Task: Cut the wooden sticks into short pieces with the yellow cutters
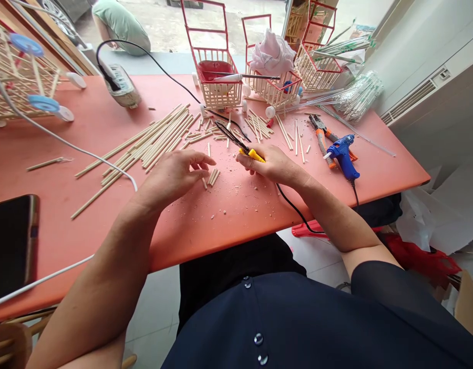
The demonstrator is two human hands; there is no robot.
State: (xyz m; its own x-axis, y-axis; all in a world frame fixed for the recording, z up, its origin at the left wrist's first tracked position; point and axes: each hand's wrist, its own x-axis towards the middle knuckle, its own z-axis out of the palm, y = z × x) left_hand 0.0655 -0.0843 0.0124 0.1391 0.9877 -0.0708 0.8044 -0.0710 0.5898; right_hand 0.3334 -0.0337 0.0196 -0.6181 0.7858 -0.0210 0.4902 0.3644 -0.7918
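Our right hand (276, 161) is closed round a yellow-handled dark metal tool (256, 155), its tip pointing far and left. Our left hand (178, 171) is loosely bent, fingers a little apart; we see nothing gripped in it.

Both are over the near middle of a salmon-pink tabletop (228, 220). Along the far side we count three carts of pale sticks with red frames (217, 97); another, with blue and white disc wheels (13, 84), is cut off at the left. These look mostly built, though we cannot judge whether any is finished.

Long, pale, round wooden sticks (155, 138) fan out beyond our left hand. We take them for uncut stock, a good deal of it. A blue glue gun (344, 156) lies far right, apart from our hands; no joint is being glued now. Middle-length pale sticks (257, 125) lie loose beyond the tool.

Smallest pieces: a few short pale stick lengths (213, 177) side by side, just beside our left fingertips. We judge these cut and not yet joined to anything. Pale crumbs (224, 211) around them suggest cutting done at this spot.
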